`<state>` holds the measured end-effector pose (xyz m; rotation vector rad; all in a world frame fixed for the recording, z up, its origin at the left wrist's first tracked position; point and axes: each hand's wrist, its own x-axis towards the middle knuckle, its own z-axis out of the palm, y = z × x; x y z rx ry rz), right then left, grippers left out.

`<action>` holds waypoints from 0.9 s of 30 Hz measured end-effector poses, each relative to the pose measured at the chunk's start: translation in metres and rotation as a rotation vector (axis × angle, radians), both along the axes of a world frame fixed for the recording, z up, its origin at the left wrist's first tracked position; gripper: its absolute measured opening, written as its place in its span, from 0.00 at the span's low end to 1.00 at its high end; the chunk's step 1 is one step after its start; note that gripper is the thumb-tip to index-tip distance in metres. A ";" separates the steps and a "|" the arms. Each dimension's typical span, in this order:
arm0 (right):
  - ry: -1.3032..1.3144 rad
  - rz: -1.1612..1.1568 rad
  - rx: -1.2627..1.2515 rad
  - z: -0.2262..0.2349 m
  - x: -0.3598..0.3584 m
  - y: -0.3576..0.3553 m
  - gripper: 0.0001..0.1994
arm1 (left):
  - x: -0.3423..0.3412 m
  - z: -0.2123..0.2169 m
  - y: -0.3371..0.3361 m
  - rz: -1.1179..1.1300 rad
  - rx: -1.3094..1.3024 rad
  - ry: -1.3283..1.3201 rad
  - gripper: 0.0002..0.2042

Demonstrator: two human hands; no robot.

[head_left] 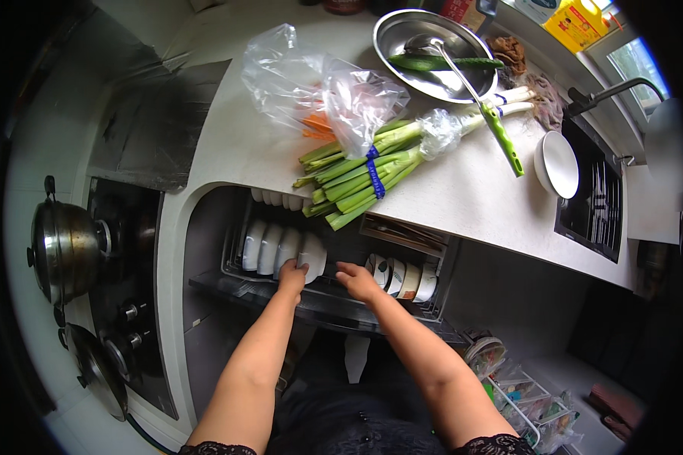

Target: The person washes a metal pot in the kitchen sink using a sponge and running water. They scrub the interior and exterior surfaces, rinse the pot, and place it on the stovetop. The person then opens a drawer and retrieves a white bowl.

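Below the counter, a dish drawer (239, 288) is pulled out in front of me. At its left side a row of white dishes (269, 246) stands on edge. My left hand (291, 279) is closed on the rightmost white bowl (312, 254) of that row, its thumb against the bowl. To the right, my right hand (358, 282) reaches over the drawer with fingers stretched out, holding nothing. Just beside it several small bowls (396, 277) stand on edge in the rack, some patterned. Behind them lies a narrow compartment (404, 231) with chopsticks.
Spring onions (364, 171) and a clear plastic bag (341, 91) lie on the counter. A steel basin (391, 30) holds a cucumber (440, 63) and a green-handled ladle (501, 140). A white bowl (556, 163) stands by the sink (596, 193). At left is a pot (64, 243).
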<state>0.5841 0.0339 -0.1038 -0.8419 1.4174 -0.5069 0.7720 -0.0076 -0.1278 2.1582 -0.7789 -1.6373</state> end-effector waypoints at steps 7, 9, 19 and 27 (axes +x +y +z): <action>-0.005 -0.130 -0.095 0.070 -0.047 0.000 0.20 | -0.028 0.010 0.017 -0.269 -0.490 -0.626 0.15; 0.031 -0.236 -0.257 0.109 -0.098 0.003 0.17 | -0.085 0.073 0.022 -0.379 -0.739 -0.464 0.15; 0.986 -0.791 -0.668 0.199 -0.415 -0.013 0.21 | -0.438 0.226 -0.041 -0.431 -0.416 0.684 0.28; 1.266 -0.062 -0.592 0.192 -0.453 -0.024 0.15 | -0.541 0.211 -0.101 -0.460 -0.154 0.529 0.22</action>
